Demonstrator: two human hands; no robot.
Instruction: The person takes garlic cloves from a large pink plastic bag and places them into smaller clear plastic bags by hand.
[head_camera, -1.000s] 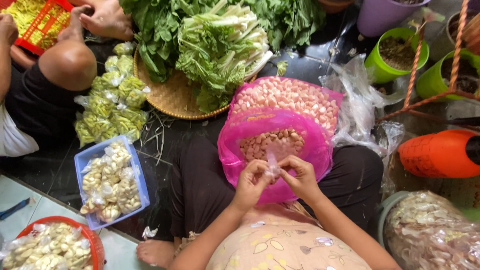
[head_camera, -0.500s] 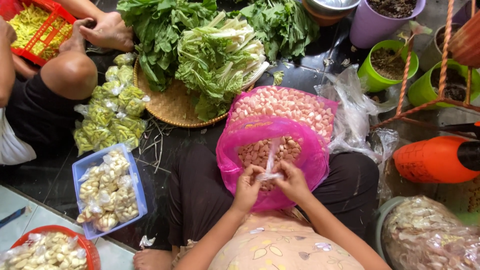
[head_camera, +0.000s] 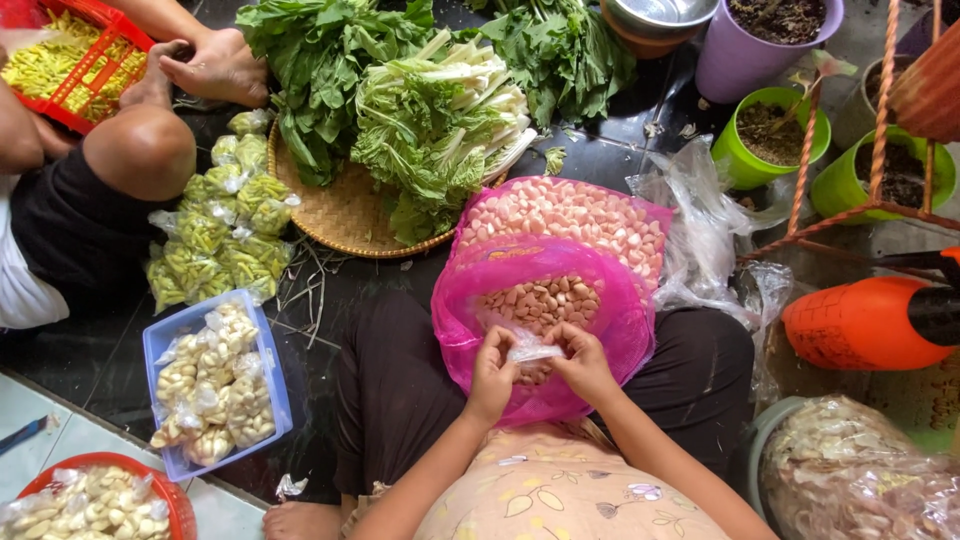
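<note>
My left hand (head_camera: 493, 368) and my right hand (head_camera: 580, 362) meet over my lap, and both pinch a small clear plastic bag (head_camera: 534, 350) between them. The bag hangs at the near rim of a large pink plastic bag (head_camera: 470, 300) that is open and filled with peeled garlic cloves (head_camera: 545, 298). A second pink bag of garlic cloves (head_camera: 570, 215) lies just beyond it. What is inside the small clear bag I cannot make out.
A blue tub (head_camera: 155, 345) of bagged garlic sits at my left, with a red basket (head_camera: 180, 505) below it. Leafy greens (head_camera: 430, 110) lie on a woven tray (head_camera: 330, 215). Another person's knee (head_camera: 140, 150) is at far left. An orange bottle (head_camera: 860, 325) and green pots (head_camera: 765, 130) stand at right.
My hands have drawn the small clear bag down toward me and bunched it; earlier it stood taller over the garlic.
</note>
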